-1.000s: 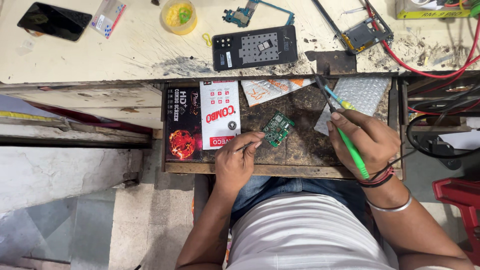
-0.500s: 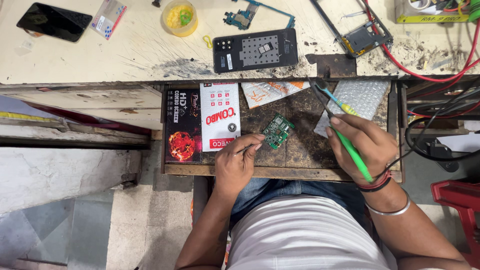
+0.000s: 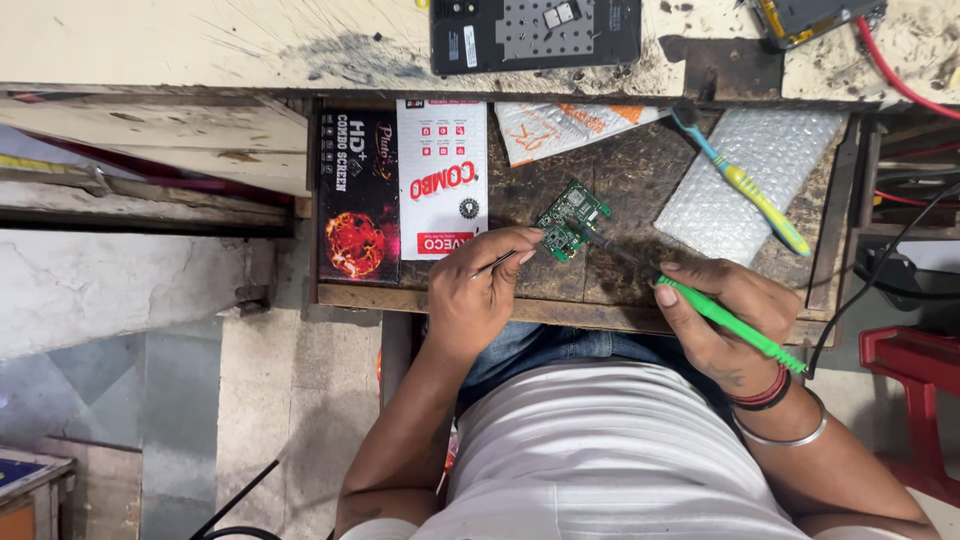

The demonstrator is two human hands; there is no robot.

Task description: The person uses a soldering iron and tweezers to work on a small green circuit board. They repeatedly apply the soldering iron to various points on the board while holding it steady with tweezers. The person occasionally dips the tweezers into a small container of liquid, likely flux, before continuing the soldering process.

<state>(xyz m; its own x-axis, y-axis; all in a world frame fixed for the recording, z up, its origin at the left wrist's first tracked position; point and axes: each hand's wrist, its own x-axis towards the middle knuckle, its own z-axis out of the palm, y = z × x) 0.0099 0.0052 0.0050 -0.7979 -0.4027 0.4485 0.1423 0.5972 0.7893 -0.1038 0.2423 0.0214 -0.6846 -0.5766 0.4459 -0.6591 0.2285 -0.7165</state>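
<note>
A small green circuit board [image 3: 571, 219] lies on the dark pull-out wooden shelf [image 3: 640, 170] in front of me. My left hand [image 3: 480, 285] pinches thin metal tweezers [image 3: 497, 262] whose tips reach the board's near edge. My right hand [image 3: 722, 322] grips a green-handled soldering iron [image 3: 728, 320]; its dark tip points left and up at the board. A blue-and-yellow toothbrush [image 3: 742, 184] rests across a sheet of bubble wrap [image 3: 760, 182] to the right of the board.
Two flat product boxes, one black [image 3: 358, 195] and one white and red [image 3: 442, 178], lie on the shelf's left part. A black phone with its back off [image 3: 535, 32] sits on the scratched bench above. Red and black cables [image 3: 900, 75] run at the right. A red stool [image 3: 915, 385] stands lower right.
The camera has moved closer and lower over the shelf. My right hand has swung the soldering iron's tip leftward onto the board. My left hand stays at the board with the tweezers.
</note>
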